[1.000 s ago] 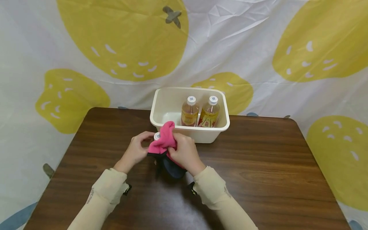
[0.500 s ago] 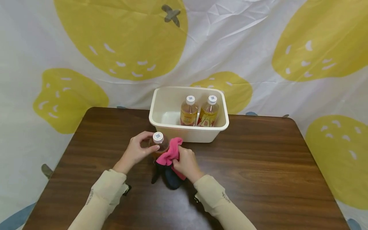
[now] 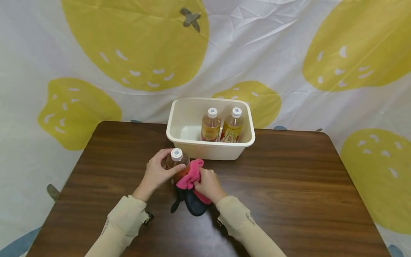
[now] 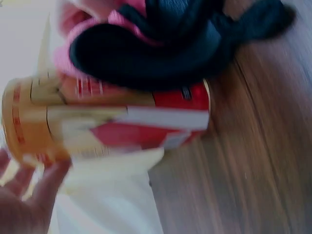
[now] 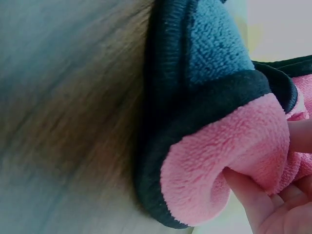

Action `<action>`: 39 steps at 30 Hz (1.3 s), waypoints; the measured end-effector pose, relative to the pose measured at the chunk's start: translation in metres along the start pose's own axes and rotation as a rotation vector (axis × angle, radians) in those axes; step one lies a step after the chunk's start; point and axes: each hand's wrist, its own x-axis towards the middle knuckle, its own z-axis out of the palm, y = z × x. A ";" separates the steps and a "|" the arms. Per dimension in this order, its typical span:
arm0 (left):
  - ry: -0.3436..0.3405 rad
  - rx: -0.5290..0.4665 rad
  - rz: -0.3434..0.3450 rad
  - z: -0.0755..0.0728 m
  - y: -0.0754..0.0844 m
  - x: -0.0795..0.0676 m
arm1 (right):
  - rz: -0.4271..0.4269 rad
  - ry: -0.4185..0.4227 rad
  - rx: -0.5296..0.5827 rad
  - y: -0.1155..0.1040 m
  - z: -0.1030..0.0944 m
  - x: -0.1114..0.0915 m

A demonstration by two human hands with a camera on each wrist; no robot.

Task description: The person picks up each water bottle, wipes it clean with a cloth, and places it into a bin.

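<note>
My left hand [image 3: 157, 173] grips a clear bottle [image 3: 176, 161] with a white cap and a reddish drink, thumb and fingers round its upper part. In the left wrist view, the bottle's yellow and red label [image 4: 107, 122] shows, with the cloth lying along one side. A fleecy cloth [image 3: 192, 175], pink on one face and blue-grey on the other with black edging, is bunched in my right hand [image 3: 209, 184] against the bottle's right side. The right wrist view has the pink face [image 5: 229, 146] folded between thumb and fingers, its dark-edged end hanging loose.
Just behind the hands stands a cream plastic tub [image 3: 205, 150]. Two similar white-capped bottles, a left one [image 3: 210, 130] and a right one [image 3: 233, 125], stand in its right half. The brown wooden table [image 3: 289, 192] ends at a fruit-print curtain [image 3: 257, 43].
The cloth in my right hand has come off the bottle's cap and moved down and rightward to its side. My left hand keeps hold of the bottle.
</note>
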 end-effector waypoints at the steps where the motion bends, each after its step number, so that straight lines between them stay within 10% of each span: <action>1: 0.025 0.024 -0.007 0.002 0.000 -0.001 | 0.003 -0.006 0.002 0.000 0.000 0.000; 8: 0.126 0.059 -0.001 0.009 0.003 -0.001 | -0.023 -0.001 0.004 0.002 -0.004 -0.001; 23: -0.055 -0.081 0.008 -0.007 -0.001 0.002 | -0.091 0.017 0.065 -0.007 -0.040 -0.001; 30: -0.040 -0.123 0.088 -0.014 0.012 0.003 | -0.179 0.069 0.067 -0.026 -0.066 0.011; 39: -0.154 -0.071 0.155 -0.017 -0.008 0.013 | -0.240 0.074 0.039 -0.047 -0.081 0.030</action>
